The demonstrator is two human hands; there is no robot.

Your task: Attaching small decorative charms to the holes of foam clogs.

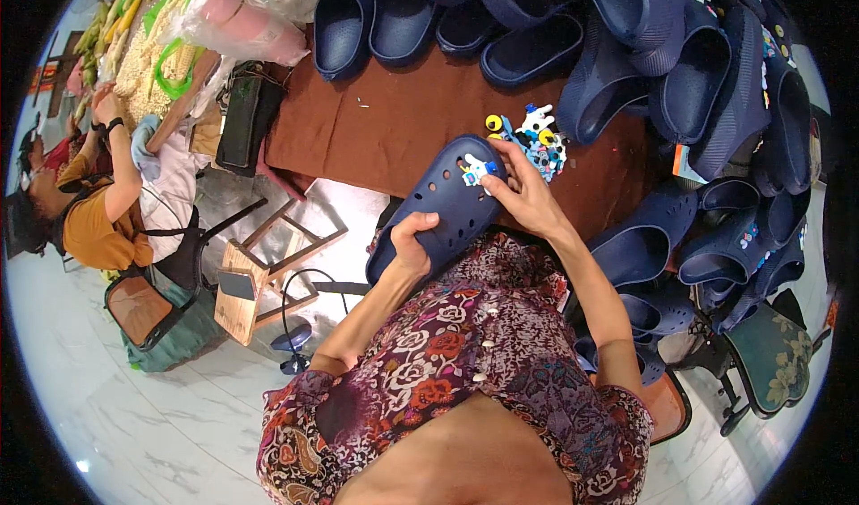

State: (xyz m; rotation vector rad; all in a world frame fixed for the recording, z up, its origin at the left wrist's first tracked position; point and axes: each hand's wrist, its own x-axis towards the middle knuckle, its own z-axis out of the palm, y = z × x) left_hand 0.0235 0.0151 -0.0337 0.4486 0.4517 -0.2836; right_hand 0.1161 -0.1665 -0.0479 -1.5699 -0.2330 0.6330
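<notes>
Left hand (413,239) grips the navy clog (440,203) by its heel above the counter (394,120) edge, right hand (522,194) fingers pinching a small charm (474,170) at its holes; an off-centre press could drop the charm.

navy perforated clog (438,214) | toe tilted up over brown table edge | white-blue charm (475,170) on toe

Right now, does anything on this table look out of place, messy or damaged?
Nothing looks damaged. The left hand holds a navy clog by its heel while the right hand presses a small charm onto its top. The other clogs lie heaped unevenly along the table's far and right edges, and loose charms sit clustered, not spilled.
</notes>
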